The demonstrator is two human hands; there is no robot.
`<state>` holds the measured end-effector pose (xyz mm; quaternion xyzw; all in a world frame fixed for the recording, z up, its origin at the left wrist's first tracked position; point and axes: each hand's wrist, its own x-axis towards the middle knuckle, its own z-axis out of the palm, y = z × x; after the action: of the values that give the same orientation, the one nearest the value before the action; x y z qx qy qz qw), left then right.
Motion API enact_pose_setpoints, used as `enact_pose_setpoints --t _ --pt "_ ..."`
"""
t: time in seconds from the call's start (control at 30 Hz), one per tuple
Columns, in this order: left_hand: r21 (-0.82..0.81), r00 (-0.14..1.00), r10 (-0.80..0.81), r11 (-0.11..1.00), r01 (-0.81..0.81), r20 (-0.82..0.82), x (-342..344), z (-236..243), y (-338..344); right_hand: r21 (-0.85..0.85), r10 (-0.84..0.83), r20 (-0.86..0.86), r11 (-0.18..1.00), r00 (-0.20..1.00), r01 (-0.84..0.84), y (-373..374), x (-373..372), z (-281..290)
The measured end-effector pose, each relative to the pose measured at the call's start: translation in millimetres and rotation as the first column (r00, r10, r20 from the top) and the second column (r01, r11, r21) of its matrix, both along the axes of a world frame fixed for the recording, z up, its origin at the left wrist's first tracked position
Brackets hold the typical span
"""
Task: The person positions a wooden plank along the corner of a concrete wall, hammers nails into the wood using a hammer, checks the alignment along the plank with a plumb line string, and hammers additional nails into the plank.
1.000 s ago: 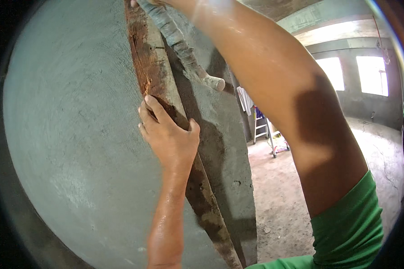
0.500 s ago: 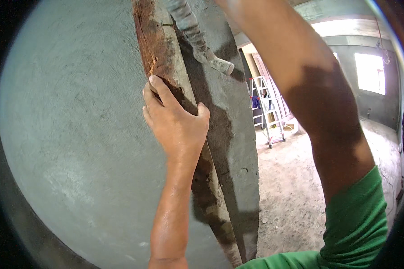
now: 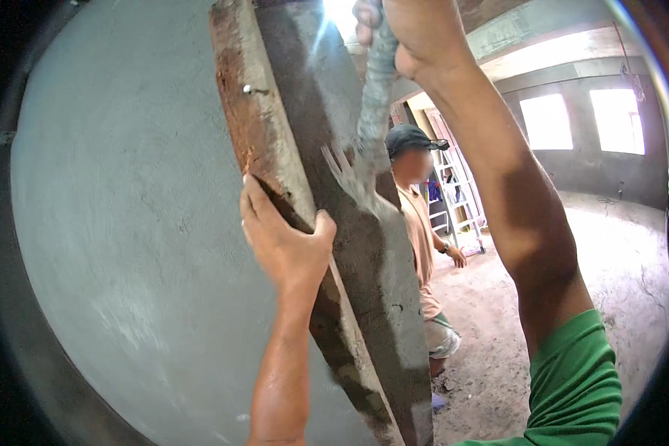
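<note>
A long, rough wooden board (image 3: 241, 119) with reddish-brown stains stands slightly tilted along the edge of the grey plastered wall (image 3: 134, 201). My left hand (image 3: 286, 238) grips it about midway up, fingers on its left face and thumb over its right edge. A nail (image 3: 256, 90) sticks out of the board above that hand. Up at the top, my right hand (image 3: 424, 41) is wrapped around the handle of a grey, dust-covered claw hammer (image 3: 377, 97). The hammer's head hangs downward, right of the board and apart from the nail, somewhat blurred; its claw faces left.
Just beyond the wall's right edge stands a person (image 3: 416, 223) in a cap and a light orange shirt. A stepladder (image 3: 457, 197) is behind them. Rough concrete floor (image 3: 490, 320) stretches right toward a wall with two bright windows (image 3: 546, 123).
My right hand has come into view with the hammer, whose head has swung lower and turned its claw leftward. The view has shifted. A person has appeared beyond the wall's edge.
</note>
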<state>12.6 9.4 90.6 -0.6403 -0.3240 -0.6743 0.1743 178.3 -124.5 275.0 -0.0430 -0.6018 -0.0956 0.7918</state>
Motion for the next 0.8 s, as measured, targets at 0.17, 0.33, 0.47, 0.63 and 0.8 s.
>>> enact_pose_setpoints --t 0.17,0.33,0.47,0.63,0.8 --pt "0.054 0.997 -0.071 0.996 0.071 -0.001 -8.2 -1.2 8.0 -0.259 -0.111 -0.169 0.964 0.979 0.064 -47.0 7.3 -65.4" --pt "0.013 0.997 0.075 0.997 -0.075 0.004 12.5 1.6 -10.8 -0.194 0.406 -0.031 0.894 0.913 -0.404 -40.4 70.9 -88.9" --pt "-0.084 0.982 0.185 0.980 -0.182 0.033 20.7 -1.0 -15.9 -0.044 0.381 -0.148 0.919 0.913 -0.391 -59.3 42.8 -108.9" --pt "-0.038 0.993 0.115 0.993 -0.115 -0.012 13.9 -2.5 -4.3 0.048 0.223 -0.147 0.975 0.964 -0.219 -0.8 63.2 -106.6" --pt "-0.070 0.995 0.095 0.993 -0.094 0.003 12.2 -0.3 -10.6 0.006 0.481 -0.384 0.855 0.788 -0.519 38.2 74.5 -130.5"
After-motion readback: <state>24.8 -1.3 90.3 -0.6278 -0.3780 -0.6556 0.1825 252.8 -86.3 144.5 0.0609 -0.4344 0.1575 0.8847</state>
